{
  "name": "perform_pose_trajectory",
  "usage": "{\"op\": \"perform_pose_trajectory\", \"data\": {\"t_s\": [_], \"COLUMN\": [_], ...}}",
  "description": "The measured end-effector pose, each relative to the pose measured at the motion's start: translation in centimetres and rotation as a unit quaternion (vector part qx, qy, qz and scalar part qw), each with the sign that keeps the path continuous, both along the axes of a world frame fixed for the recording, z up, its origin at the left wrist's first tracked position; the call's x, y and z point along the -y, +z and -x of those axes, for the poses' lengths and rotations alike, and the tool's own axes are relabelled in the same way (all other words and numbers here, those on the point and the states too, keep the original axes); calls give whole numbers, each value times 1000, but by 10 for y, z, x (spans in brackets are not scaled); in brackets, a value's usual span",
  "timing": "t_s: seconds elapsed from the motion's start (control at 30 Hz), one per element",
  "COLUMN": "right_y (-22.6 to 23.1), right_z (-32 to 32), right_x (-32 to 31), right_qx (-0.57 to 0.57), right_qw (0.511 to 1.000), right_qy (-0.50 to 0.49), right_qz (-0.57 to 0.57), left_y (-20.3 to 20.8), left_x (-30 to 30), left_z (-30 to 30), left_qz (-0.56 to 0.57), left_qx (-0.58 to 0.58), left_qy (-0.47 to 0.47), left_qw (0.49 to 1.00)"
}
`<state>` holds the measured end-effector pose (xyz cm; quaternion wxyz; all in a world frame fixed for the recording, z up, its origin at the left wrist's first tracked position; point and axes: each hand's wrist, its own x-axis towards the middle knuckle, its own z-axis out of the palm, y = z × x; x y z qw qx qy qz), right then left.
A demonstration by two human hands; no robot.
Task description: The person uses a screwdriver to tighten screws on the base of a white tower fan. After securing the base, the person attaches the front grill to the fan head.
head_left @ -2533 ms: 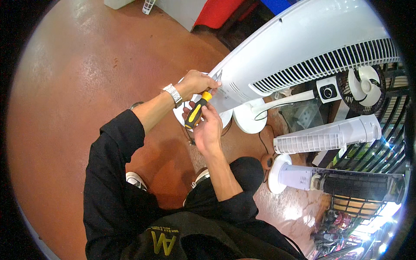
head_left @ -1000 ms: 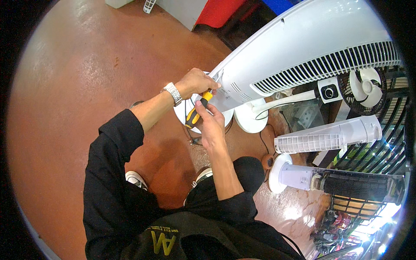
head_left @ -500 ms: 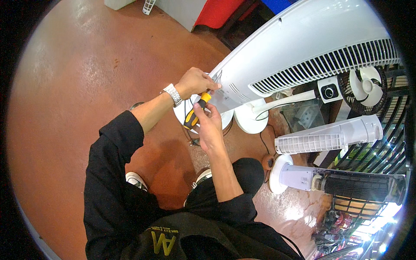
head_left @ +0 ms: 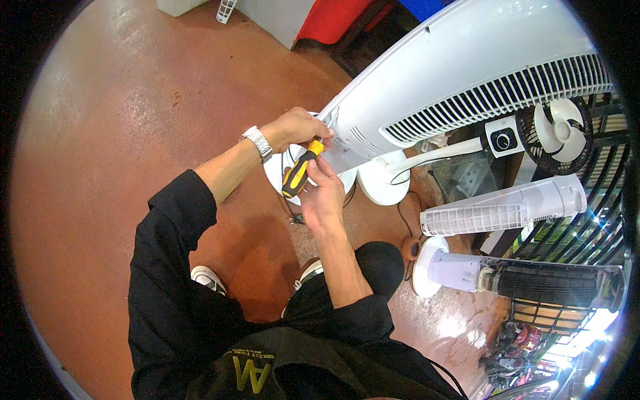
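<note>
A yellow-and-black screwdriver (head_left: 298, 175) slants across the lower end of a tall white tower fan (head_left: 427, 73). My right hand (head_left: 323, 200) has its fingertips closed round the handle, with the palm partly turned up. Just beyond, my left hand (head_left: 299, 127), below a silver wristwatch, lies against the fan's lower body beside the front of the screwdriver. Its fingers are bent together near the shaft, and whatever they pinch is hidden. The screwdriver's tip is out of sight too. Under both hands is the fan's round white base (head_left: 273, 175).
Next to it stands a small fan (head_left: 562, 131) on a white stand with a round base (head_left: 383, 183). A white grille panel (head_left: 473, 219) and another opened tower fan (head_left: 460, 271) lie further right. Dark cables (head_left: 408, 220) run over the reddish floor (head_left: 120, 200). Black metal railings line the right side.
My right fingers have shifted on the screwdriver handle, showing more of its yellow and black sides. The left hand stays by the fan's lower body. The whole view has moved slightly.
</note>
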<state>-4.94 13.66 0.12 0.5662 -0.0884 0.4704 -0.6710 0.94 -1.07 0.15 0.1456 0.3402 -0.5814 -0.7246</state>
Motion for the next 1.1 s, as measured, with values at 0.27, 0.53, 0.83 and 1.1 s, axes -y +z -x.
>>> {"op": "perform_pose_trajectory", "data": {"t_s": [0.27,0.53,0.83,1.1], "right_y": [13,6,-13,-62], "right_z": [0,8,6,-14], "right_x": [2,5,2,3], "right_qx": [-60,-137,-1,289], "right_qw": [995,988,998,930], "right_qy": [60,65,42,-30], "right_qz": [-54,-32,52,224], "left_y": [6,3,5,-7], "left_x": [-5,-4,-5,-4], "left_z": [-1,0,-1,6], "left_qz": [58,73,93,117], "left_qx": [20,42,42,37], "left_qy": [23,31,37,64], "left_qw": [998,996,994,990]}}
